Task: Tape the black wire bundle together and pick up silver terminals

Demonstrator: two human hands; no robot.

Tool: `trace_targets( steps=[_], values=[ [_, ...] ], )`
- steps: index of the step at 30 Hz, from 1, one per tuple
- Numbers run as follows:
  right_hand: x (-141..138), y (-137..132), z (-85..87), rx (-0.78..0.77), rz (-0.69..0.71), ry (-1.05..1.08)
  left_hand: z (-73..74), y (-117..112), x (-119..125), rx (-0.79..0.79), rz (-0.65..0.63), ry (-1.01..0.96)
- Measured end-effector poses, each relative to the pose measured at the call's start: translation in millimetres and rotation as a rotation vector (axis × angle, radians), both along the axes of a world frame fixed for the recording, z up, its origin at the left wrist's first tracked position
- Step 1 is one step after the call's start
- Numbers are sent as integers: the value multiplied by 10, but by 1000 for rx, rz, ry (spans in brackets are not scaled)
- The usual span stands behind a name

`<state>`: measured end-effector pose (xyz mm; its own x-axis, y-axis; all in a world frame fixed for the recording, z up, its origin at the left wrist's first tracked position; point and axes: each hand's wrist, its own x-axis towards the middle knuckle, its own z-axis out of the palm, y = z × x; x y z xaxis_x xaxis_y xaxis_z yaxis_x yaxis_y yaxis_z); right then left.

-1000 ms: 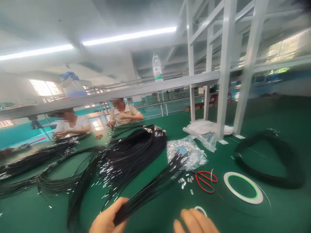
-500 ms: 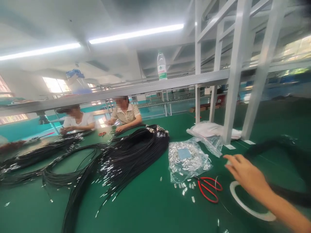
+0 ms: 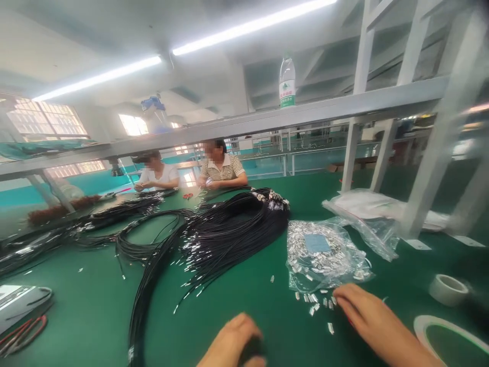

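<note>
My right hand (image 3: 362, 316) reaches low over the table with its fingers stretched forward. Its fingertips are at the edge of a scatter of small metal clips (image 3: 314, 298); whether they touch one I cannot tell. A bit of red shows under that hand, where the red-handled snips lay. Just beyond is a clear plastic bag (image 3: 324, 252) full of such clips, a blue label on it. My left hand (image 3: 235, 336) is blurred at the bottom edge, fingers bent and thumb apart, with nothing visible in it. Black cables (image 3: 237, 234) with silvery ends lie bundled beyond it.
A white tape roll (image 3: 449, 289) and a large white ring (image 3: 428, 326) lie at right. A shelf frame (image 3: 317, 107) crosses above the table, with a water bottle (image 3: 287, 84) on it. Red-handled pliers (image 3: 26, 331) lie at left. Two people sit across the table.
The view has swung left. My right hand has moved from beside the white ring to the loose clips, uncovering the tape roll. My left hand has come into view from below.
</note>
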<state>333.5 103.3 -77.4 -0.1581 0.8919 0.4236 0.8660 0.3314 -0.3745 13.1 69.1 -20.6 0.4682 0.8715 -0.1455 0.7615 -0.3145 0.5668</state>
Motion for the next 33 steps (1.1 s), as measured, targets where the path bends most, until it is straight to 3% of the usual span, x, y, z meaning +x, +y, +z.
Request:
trace_targets(
  steps=[3, 5, 8, 12, 17, 21, 24, 29, 33],
  values=[
    [-114, 117, -223, -95, -32, -74, 109, 356, 339, 83, 122, 17],
    [-119, 162, -338, -59, -59, -158, 133, 570, 533, 143, 157, 102],
    [-116, 150, -435, 40, -46, -232, 54, 765, 763, 174, 137, 155],
    [-196, 58, -462, 135, 4, -254, -96, 699, 960, 145, 49, 124],
    [-352, 16, -360, 11, -57, -291, -116, 491, 1069, -20, -69, -141],
    [-391, 49, -159, -203, -11, -277, -126, 512, 1171, -101, -10, -165],
    [-387, 59, -37, -263, 30, -206, -174, 561, 1269, -85, 43, -166],
    [-350, 64, -33, -266, 23, -67, -242, 587, 1352, -96, 89, -203],
    [-316, 77, -48, -307, 10, -50, -262, 621, 1383, -94, 50, -191]
  ],
)
